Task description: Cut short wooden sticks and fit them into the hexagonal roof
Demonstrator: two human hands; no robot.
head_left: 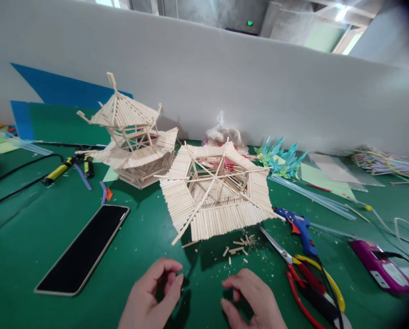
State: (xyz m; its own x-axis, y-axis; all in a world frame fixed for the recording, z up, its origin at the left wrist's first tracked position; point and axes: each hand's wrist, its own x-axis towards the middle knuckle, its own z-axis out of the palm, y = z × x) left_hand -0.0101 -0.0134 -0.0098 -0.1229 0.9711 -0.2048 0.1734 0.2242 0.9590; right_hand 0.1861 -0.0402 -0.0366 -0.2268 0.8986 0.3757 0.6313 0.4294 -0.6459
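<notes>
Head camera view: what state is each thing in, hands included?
Bare left hand, empty, loosely curled
Bare right hand, empty, loosely curled
Pale wooden-stick model in front, open-topped, sticks crossing over
Tiered pale wooden-stick pagoda, upright, roofed
Black rectangular phone, lying flat, screen dark
Blue plastic glue gun, lying down
Small green sign, lit

A pale partition [293, 91] stands behind the green tabletop [143, 237]; beyond, a green sign [249, 23] glows under a bright light [341, 13].

Left hand [152, 292] and right hand [255, 294] have fingers [168, 264] loosely curled.
</notes>
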